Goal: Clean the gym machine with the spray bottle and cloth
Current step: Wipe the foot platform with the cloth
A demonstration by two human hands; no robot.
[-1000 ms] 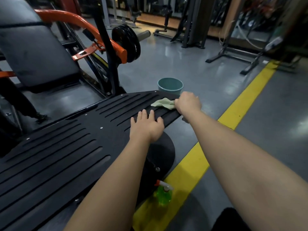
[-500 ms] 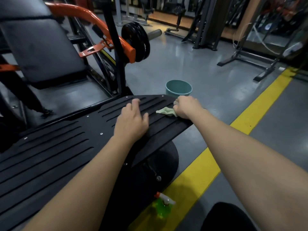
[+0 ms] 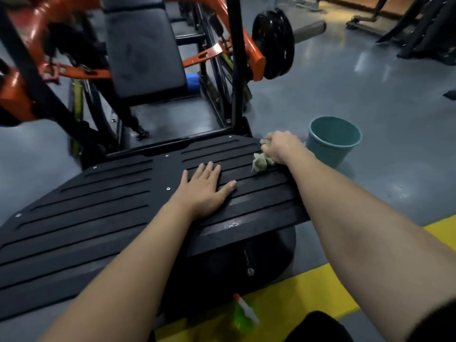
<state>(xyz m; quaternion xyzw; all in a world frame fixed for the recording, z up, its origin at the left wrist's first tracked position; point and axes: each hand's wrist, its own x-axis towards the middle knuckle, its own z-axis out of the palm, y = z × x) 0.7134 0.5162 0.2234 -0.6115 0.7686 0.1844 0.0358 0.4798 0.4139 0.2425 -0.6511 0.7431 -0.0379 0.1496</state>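
Observation:
The gym machine's black ribbed footplate point(image 3: 103, 208) fills the lower left of the head view. My left hand point(image 3: 204, 191) lies flat on it with fingers spread. At the plate's far right corner my right hand point(image 3: 281, 146) grips a crumpled pale green cloth point(image 3: 260, 162) against the surface. A green spray bottle point(image 3: 243, 314) with a white and orange trigger head stands on the floor below the plate's near edge, untouched.
A teal bucket point(image 3: 333, 139) stands on the grey floor just right of the plate. The grey back pad point(image 3: 143, 50), orange frame point(image 3: 249, 48) and a black weight disc point(image 3: 274, 43) rise behind. A yellow floor stripe point(image 3: 296, 299) runs under the bottle.
My right hand has bunched the cloth and carried it to the plate's far right corner. My left hand stays flat on the plate. The camera has swung left and closer.

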